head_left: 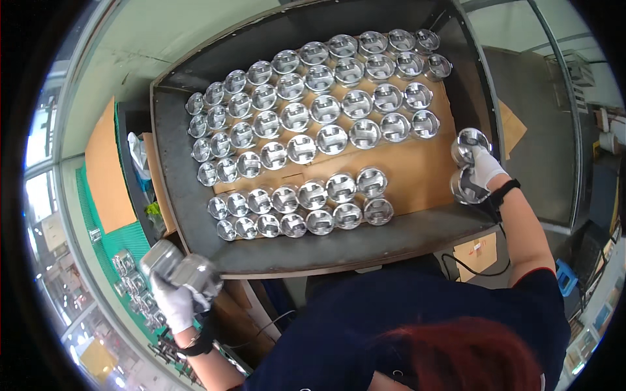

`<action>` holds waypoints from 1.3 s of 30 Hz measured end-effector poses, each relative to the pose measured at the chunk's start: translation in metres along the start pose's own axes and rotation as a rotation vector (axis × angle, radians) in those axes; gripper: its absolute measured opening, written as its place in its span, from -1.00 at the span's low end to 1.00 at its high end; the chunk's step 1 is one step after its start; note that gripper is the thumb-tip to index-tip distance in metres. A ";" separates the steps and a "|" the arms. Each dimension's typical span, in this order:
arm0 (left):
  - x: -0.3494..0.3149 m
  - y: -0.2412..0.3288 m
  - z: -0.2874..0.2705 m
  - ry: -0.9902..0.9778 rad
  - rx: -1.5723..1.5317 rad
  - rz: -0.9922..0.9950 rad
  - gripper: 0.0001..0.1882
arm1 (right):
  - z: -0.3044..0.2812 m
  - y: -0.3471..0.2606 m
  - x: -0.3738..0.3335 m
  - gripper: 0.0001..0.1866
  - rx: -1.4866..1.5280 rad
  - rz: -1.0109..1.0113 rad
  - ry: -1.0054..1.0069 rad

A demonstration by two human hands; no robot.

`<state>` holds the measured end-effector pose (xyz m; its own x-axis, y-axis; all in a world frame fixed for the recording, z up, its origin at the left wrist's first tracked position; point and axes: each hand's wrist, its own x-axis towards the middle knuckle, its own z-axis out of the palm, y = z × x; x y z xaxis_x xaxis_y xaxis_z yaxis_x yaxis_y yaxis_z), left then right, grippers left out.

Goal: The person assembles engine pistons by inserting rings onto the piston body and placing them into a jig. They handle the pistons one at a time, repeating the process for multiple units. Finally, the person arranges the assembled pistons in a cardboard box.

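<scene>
In my left hand point(173, 305), gloved in white, are two shiny metal pistons; one piston point(162, 259) is to the left and a slightly blurred piston point(199, 281) is beside it. They are off the box's near left corner. My right hand point(487, 169), also gloved, has its fingers closed between two more pistons, a farther piston point(469, 144) and a nearer piston point(467, 188), at the box's right end. Whether these two touch the box I cannot tell. Inside the dark box point(365, 246), many pistons point(301, 149) stand in rows on brown cardboard point(420, 179).
Dark walls rim the box on all sides. At the lower left, more pistons point(135, 283) stand on a green surface point(127, 241). A cardboard sheet point(109, 173) leans beyond the box's left end. A black cable point(479, 274) hangs near the right front.
</scene>
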<state>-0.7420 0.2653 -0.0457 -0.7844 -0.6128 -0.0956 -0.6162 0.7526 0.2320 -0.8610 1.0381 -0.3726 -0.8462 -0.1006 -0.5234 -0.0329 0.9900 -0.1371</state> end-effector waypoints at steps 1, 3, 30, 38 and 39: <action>-0.013 0.033 0.020 -0.020 -0.122 0.094 -0.39 | 0.013 0.017 0.023 -0.59 0.236 0.023 0.003; -0.044 0.100 0.060 -0.226 -0.097 0.162 -0.41 | -0.057 -0.030 0.040 -0.58 0.106 0.093 -0.050; -0.208 0.335 0.483 -0.774 0.394 1.045 -0.56 | -0.017 -0.029 0.117 -0.22 0.421 -0.119 0.539; -0.218 0.307 0.526 -0.687 0.484 1.040 -0.65 | 0.031 -0.023 0.011 -0.17 0.469 -0.050 0.272; -0.209 0.320 0.516 -0.889 0.569 0.975 -0.60 | 0.030 -0.026 0.005 -0.17 0.470 -0.037 0.251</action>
<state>-0.8108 0.7584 -0.4509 -0.5542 0.3851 -0.7380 0.4052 0.8992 0.1650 -0.8483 1.0087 -0.3968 -0.9520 -0.0506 -0.3018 0.1281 0.8297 -0.5433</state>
